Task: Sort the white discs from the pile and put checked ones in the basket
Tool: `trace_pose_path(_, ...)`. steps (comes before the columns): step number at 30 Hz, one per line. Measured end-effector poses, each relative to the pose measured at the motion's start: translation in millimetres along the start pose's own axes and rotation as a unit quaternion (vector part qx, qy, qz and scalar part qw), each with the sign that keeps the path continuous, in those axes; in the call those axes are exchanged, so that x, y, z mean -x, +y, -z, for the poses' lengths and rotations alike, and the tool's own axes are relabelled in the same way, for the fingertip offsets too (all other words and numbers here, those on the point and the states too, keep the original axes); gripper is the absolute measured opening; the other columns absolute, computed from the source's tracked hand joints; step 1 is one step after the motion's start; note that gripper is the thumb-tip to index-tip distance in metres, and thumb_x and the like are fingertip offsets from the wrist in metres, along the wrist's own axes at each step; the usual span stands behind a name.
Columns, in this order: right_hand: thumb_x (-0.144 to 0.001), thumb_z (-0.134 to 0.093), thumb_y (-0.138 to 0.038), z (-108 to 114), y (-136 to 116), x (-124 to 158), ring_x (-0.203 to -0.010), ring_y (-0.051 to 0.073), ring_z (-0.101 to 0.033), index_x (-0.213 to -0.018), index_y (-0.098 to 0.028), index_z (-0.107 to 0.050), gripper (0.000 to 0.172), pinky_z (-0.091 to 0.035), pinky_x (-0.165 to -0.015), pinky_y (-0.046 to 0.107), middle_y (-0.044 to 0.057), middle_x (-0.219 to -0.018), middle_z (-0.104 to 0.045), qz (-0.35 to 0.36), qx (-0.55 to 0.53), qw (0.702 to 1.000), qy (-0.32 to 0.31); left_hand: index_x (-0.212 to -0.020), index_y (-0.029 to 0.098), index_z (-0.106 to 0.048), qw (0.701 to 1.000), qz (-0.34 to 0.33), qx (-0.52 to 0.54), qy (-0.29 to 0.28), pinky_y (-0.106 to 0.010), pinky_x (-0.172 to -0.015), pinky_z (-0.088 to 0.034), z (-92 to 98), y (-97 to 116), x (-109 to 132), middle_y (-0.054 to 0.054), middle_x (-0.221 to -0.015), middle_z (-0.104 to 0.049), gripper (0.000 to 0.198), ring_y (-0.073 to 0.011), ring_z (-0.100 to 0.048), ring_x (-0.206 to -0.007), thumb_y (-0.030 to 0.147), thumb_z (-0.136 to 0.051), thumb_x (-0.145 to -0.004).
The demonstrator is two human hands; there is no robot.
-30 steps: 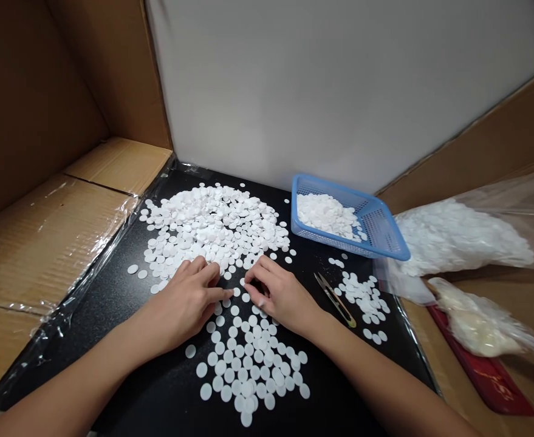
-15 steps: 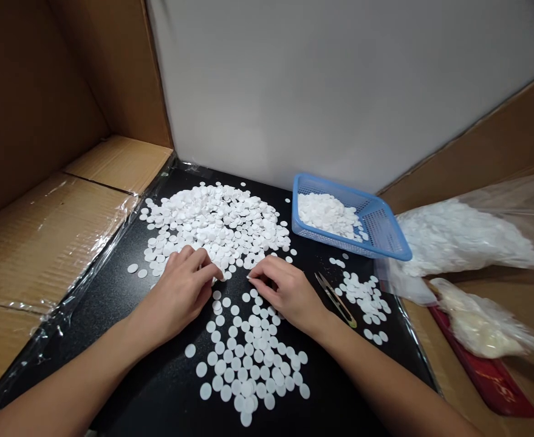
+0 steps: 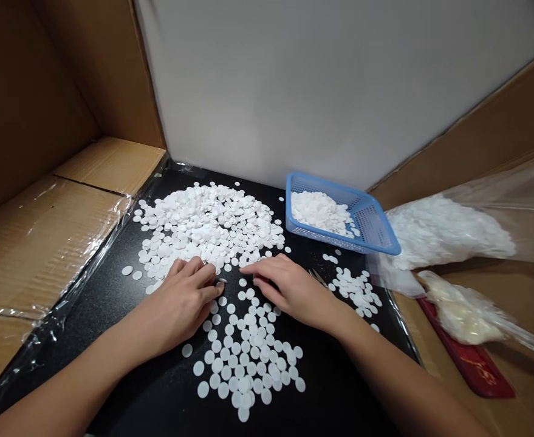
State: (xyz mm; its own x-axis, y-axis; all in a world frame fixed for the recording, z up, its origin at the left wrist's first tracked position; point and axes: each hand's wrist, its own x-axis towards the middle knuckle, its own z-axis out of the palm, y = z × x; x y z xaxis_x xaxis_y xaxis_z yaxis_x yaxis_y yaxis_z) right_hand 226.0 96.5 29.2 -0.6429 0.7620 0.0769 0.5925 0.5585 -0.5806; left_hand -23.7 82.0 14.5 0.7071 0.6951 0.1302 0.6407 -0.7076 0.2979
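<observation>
Black tabletop [image 3: 112,303] under loose white discs [image 3: 245,385]: working remotely, I curl the left hand [image 3: 182,303] at one tilted disc [image 3: 223,280], pinch uncertain, beside the right hand [image 3: 294,288], thumb and forefinger apart, apparently holding nothing. Light, single-disc touches should work best. Beyond, a blue basket [image 3: 321,235] holds more discs [image 3: 319,209].

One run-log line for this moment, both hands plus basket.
left hand: at tilted white disc, grip unclear | right hand: open, beside loose discs | blue basket: partly filled
</observation>
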Motion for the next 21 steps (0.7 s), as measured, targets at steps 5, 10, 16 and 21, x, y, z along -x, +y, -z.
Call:
trace_pose_path(5, -0.095, -0.060, -0.013, -20.1, 6.5, -21.4, -0.088, 0.021, -0.062, -0.107, -0.017, -0.067, 0.015, -0.047, -0.080, 0.036, 0.007, -0.095, -0.068, 0.028, 0.089, 0.995, 0.047, -0.101, 0.020, -0.071, 0.999, -0.025, 0.024, -0.023, -0.037, -0.078, -0.032, 5.2, 1.0, 3.1, -0.006, -0.093, -0.057, 0.032, -0.0241, -0.046, -0.090, 0.004, -0.048, -0.085)
trace_pose_path(10, -0.099, -0.054, -0.015, -31.5, 5.9, -45.4, -0.077, 0.019, -0.054, -0.087, -0.016, -0.065, 0.016, -0.039, -0.074, 0.033, 0.006, -0.084, -0.062, 0.084, 0.229, 0.969, 0.025, -0.105, 0.022, -0.070, 0.997, -0.043, 0.043, -0.038, -0.037, -0.081, -0.034, 3.6, 1.3, 5.4, -0.005, -0.098, -0.058, 0.033, -0.0239, -0.048, -0.093, 0.004, -0.050, -0.086)
trace_pose_path(16, -0.094, -0.050, -0.006, -27.7, 2.9, -50.7, -0.076, 0.018, -0.052, -0.079, -0.015, -0.060, 0.021, -0.038, -0.075, 0.033, 0.005, -0.080, -0.059, 0.105, 0.221, 0.969, 0.029, -0.107, 0.020, -0.066, 0.997, -0.056, 0.054, -0.027, -0.038, -0.084, -0.038, -3.3, 0.8, 4.9, -0.006, -0.104, -0.061, 0.034, -0.0240, -0.055, -0.098, 0.001, -0.047, -0.087)
trace_pose_path(21, -0.082, -0.061, -0.009, -7.0, 8.8, -17.8, -0.060, 0.012, -0.052, -0.073, -0.018, -0.062, 0.012, -0.038, -0.056, 0.024, -0.002, -0.069, -0.060, -0.166, -0.063, 0.983, 0.035, -0.109, 0.022, -0.066, 0.995, -0.075, 0.070, -0.018, -0.036, -0.083, -0.043, -5.8, 1.1, 4.4, -0.006, -0.107, -0.063, 0.035, -0.0229, -0.059, -0.097, 0.002, -0.045, -0.088)
